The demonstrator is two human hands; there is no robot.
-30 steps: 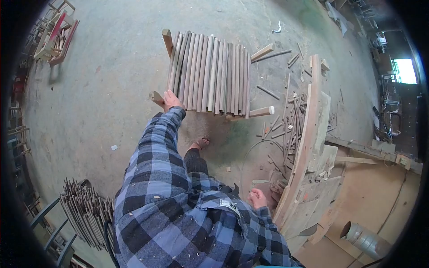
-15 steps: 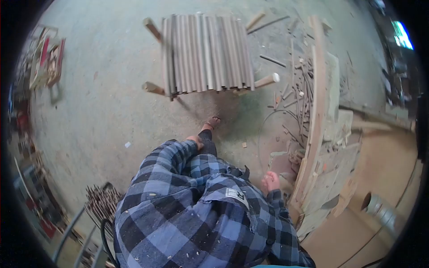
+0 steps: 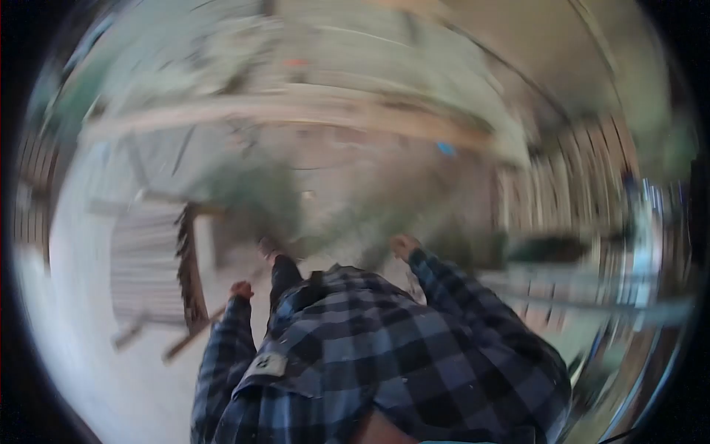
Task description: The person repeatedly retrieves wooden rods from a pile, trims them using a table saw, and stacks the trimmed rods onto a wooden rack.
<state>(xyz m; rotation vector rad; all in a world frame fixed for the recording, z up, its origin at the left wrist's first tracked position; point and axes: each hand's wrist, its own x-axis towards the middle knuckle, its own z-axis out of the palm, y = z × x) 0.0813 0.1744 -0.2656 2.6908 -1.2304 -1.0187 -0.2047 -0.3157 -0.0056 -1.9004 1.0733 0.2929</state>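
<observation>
The whole view is smeared by motion. My left hand point(image 3: 242, 290) hangs low at the left of my body, beside the rack of wooden rods point(image 3: 148, 266); a gap shows between the hand and the rods. My right hand point(image 3: 404, 246) is out in front of my right side, over the floor, with nothing recognisable near its fingers. The fingers of both hands are too blurred to read. The rack lies at the left with its wooden legs sticking out.
A long wooden beam point(image 3: 296, 107) at the edge of a bench runs across the view ahead. Stacked wooden slats point(image 3: 566, 185) stand at the right. A metal rail point(image 3: 592, 303) crosses the lower right. My foot point(image 3: 268, 250) is on the floor.
The view has swung round to the right; the rack has gone from the top middle to the left. My left hand, earlier at the rack's corner, has come away and down to my side.
</observation>
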